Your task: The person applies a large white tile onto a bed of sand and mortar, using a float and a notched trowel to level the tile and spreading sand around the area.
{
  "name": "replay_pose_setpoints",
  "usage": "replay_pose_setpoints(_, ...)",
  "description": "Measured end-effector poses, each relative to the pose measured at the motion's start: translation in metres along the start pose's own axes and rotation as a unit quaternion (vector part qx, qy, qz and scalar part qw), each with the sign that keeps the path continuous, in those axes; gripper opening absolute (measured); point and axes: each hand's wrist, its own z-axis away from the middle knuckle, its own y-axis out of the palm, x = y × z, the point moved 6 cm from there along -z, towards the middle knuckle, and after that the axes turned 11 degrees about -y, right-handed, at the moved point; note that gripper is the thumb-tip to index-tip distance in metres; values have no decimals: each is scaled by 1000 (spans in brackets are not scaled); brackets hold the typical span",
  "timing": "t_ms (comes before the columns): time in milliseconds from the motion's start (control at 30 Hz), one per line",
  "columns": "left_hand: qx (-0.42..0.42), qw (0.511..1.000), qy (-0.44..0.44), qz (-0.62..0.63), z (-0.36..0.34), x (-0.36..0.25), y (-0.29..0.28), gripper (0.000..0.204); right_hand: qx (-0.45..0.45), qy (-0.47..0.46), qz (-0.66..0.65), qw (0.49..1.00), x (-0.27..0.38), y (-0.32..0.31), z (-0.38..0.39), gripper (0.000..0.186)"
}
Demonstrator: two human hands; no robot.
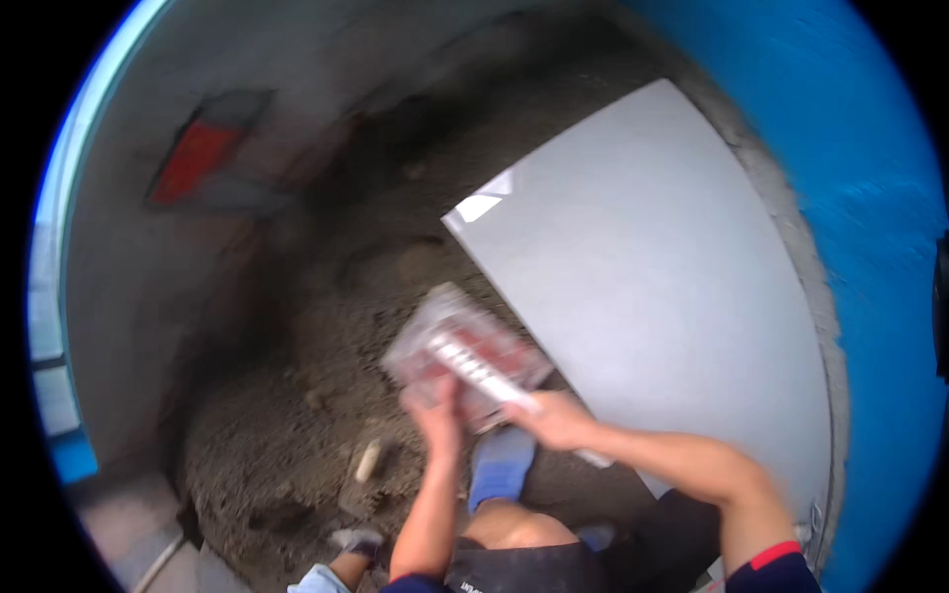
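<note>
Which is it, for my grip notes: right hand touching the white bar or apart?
Touching: the head view shows the right hand closed around the white bar.

Building site, with loose sandy floor (267, 445) and pale slab (662, 267).

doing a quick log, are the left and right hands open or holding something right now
Left hand: closed on the blurred red-and-white slab
Right hand: closed, holding the long white tool

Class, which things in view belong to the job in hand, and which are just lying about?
Seemingly in use:
blurred reddish slab, in left hand
white bar, in right hand

Lying about, perhaps needed too:
large white panel
pale handle-like piece, on soil
</note>
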Motion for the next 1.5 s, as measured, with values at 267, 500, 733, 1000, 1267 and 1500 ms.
replay_pose_setpoints(267,183,971,48,146,-34,-30,-17,58,-73,18,-112,991,22,72,-13,73)
replay_pose_setpoints(500,156,980,32,120,-47,-16,64,63,-74,33,-96,992,-24,5,-15,66)
replay_pose_setpoints(733,108,991,9,81,-37,-19,65,64,-84,13,-94,992,-42,13,-15,66)
replay_pose_setpoints(1000,167,978,37,122,-50,-4,63,63,-86,30,-93,991,-28,-4,-13,65)
replay_pose_setpoints(1267,170,975,29,140,-68,-6,118,58,-152,27,-81,985,-60,-11,-28,70)
replay_pose_setpoints(1500,189,975,51,102,-21,-44,103,65,-86,-38,-46,995,-23,-80,13,69)
